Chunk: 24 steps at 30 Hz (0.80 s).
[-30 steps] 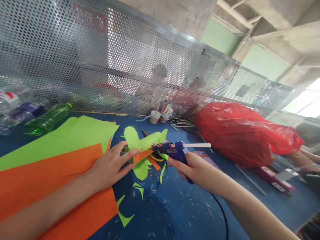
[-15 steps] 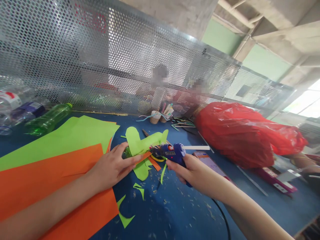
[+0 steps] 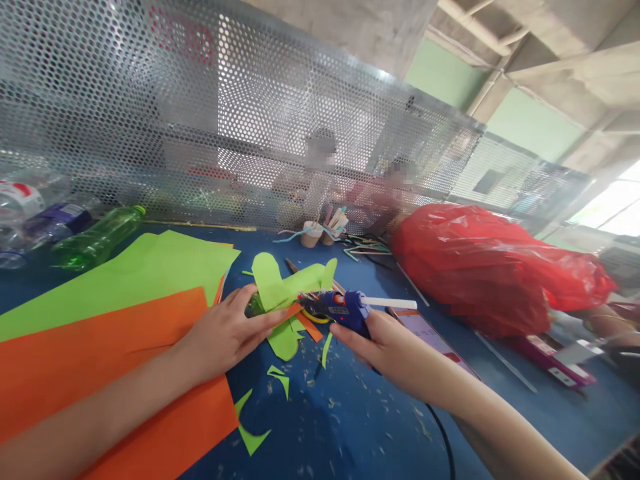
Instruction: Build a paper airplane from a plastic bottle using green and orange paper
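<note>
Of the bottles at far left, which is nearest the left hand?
The green bottle, lying on its side. The purple-labelled bottle and the one with a red-and-white label are both farther from the left hand.

Right fingers [image 3: 350, 335] grip glue gun [image 3: 354, 309] apparently touching paper [image 3: 287, 288].

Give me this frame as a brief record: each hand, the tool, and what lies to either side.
left hand: at the green paper piece; grip unclear
right hand: holds a blue glue gun
glue stick: white, sticking out of the gun's back
gun tip: by the paper piece; contact unclear
left side: orange sheet, green sheet, green bottle
right side: phone, red bag
</note>
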Tool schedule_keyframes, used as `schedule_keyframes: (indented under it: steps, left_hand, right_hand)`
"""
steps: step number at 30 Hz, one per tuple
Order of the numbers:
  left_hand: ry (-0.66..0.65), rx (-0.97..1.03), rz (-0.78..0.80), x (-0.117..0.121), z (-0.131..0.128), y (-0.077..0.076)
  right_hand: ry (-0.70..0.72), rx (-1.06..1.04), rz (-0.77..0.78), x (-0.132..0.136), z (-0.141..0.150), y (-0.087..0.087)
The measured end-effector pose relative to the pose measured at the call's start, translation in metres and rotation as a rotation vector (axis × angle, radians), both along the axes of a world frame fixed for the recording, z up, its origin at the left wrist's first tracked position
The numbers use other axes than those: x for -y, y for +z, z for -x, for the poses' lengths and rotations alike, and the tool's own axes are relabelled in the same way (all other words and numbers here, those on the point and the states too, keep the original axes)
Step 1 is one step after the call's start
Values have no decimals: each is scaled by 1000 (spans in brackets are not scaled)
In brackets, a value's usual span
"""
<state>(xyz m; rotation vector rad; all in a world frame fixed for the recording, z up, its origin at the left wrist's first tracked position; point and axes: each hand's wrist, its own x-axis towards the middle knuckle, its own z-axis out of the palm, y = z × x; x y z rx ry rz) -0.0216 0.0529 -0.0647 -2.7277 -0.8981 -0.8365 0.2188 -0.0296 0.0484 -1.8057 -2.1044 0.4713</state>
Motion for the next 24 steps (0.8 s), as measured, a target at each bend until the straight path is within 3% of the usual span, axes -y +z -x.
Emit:
schedule_keyframes:
  steps: [17, 24]
  left_hand:
    - [15, 11, 18, 1, 0, -1]
    - [21, 9, 2, 1, 0, -1]
  right_hand:
    - [-125, 163, 87, -8, -11, 3]
    - [-66, 116, 47, -6, -7, 3]
